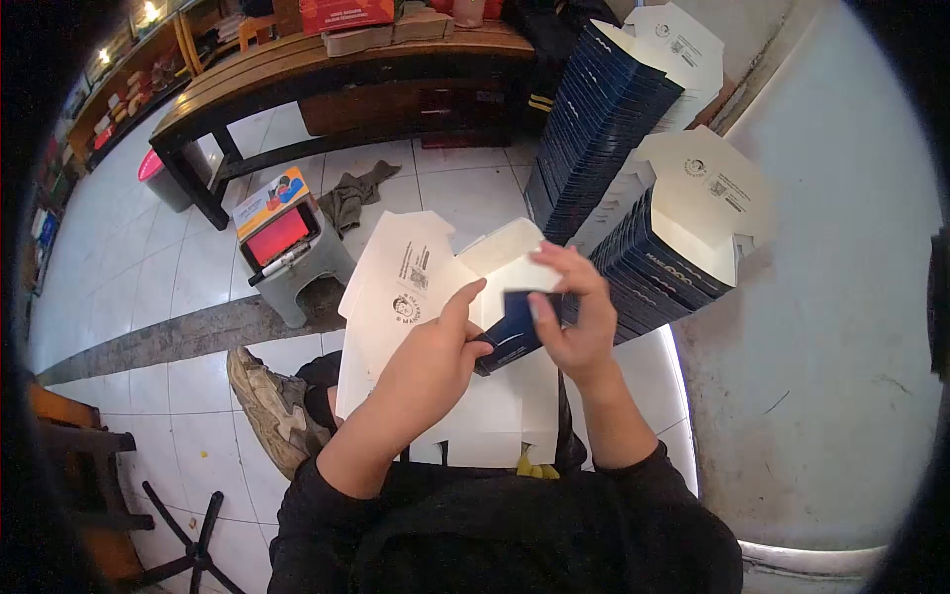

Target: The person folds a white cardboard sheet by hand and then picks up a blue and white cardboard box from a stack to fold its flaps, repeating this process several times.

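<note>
A partly folded paper food box (495, 259), white inside and navy outside, rests above my lap. Its lid, printed with a round logo, opens out to the left. My left hand (430, 356) grips the front left corner, index finger over the inside and thumb at the navy wall. On the right side, my right hand (579, 317) has its thumb at the navy front panel and its fingers bent over the side wall. Exactly how those fingers press the card is partly hidden. Beneath lie flat white box blanks (475, 426) across my legs.
To the right stand two tall stacks of nested navy boxes, a farther stack (604, 119) and a nearer stack (658, 262), beside a grey wall (821, 327). A small stool (307, 267) holds a phone (277, 238). Behind is a wooden bench (327, 64); a cloth (354, 195) lies on the tiles.
</note>
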The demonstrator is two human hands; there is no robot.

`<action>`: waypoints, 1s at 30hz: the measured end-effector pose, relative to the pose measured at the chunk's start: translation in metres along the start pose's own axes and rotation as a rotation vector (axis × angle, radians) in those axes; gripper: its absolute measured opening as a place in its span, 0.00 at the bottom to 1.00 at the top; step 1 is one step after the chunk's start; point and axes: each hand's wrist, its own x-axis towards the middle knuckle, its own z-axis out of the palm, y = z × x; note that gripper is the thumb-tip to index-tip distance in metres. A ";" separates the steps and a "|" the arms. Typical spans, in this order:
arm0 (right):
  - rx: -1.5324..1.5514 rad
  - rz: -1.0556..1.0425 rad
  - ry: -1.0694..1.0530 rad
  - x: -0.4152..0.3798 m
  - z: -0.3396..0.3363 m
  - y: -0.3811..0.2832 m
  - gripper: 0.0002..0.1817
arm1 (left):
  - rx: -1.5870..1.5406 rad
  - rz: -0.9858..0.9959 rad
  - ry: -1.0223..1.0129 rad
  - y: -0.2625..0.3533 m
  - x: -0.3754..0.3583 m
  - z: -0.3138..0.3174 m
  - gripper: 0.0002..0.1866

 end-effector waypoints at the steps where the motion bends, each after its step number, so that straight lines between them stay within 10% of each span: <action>1: -0.032 -0.019 -0.099 0.003 -0.003 -0.005 0.14 | -0.018 -0.027 0.002 0.003 -0.001 -0.001 0.31; 17: 0.037 -0.015 -0.436 0.003 -0.017 0.000 0.14 | 0.054 0.003 -0.032 -0.006 -0.001 0.011 0.26; 23: -0.172 0.099 -0.414 0.012 -0.103 0.023 0.29 | 0.406 0.645 -0.223 0.029 0.000 -0.040 0.12; 26: -0.183 0.065 -0.519 0.008 -0.142 0.024 0.17 | 0.738 0.753 0.177 0.036 0.007 -0.069 0.13; 29: -0.162 -0.063 0.002 -0.004 -0.162 0.010 0.14 | 0.690 0.953 0.971 0.046 0.055 -0.064 0.30; 30: -0.347 -0.145 0.155 0.000 -0.173 0.010 0.14 | 0.582 0.904 0.898 0.041 0.069 -0.064 0.40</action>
